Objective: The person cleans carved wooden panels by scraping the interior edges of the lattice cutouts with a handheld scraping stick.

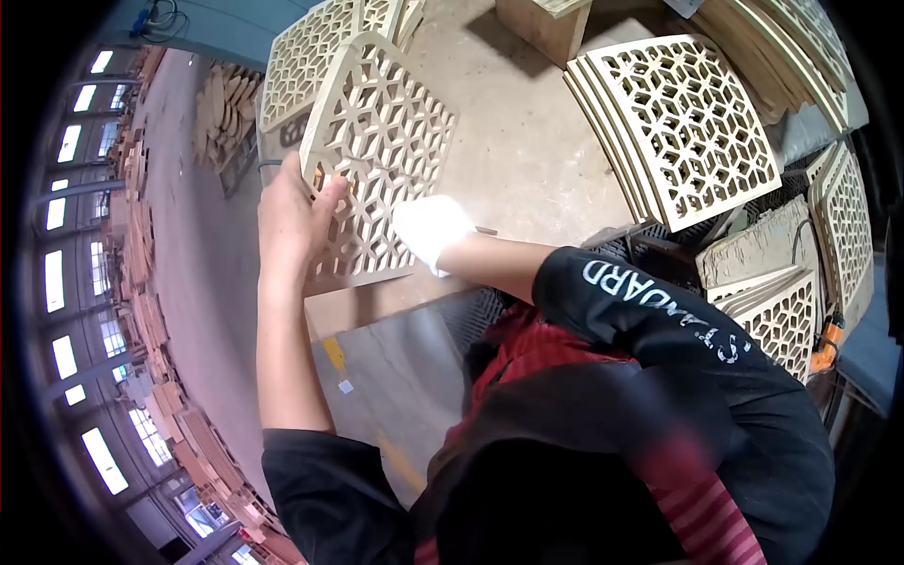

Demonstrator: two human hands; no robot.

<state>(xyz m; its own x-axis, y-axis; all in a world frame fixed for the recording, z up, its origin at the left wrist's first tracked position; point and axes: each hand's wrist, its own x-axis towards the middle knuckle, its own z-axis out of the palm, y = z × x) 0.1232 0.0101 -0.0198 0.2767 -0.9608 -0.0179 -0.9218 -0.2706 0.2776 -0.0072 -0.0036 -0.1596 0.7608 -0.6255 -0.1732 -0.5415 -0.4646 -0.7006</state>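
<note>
My left hand (294,212) is bare and grips the left edge of a pale wooden lattice panel (384,141), its thumb on the front face. The panel stands tilted on the workbench (518,151), its cut-out star and hexagon pattern facing me. My right hand (433,231) wears a white glove and presses close against the panel's lower right part. Its fingers look curled, but the glove is overexposed and whatever they hold is hidden. A thin dark stick end (486,231) shows beside the right wrist.
Stacked lattice panels (692,127) lie at the bench's right, with another lattice panel (306,61) behind the held one. A wooden block (544,28) stands at the back. More panels (777,311) and an orange power tool (828,341) are at my right.
</note>
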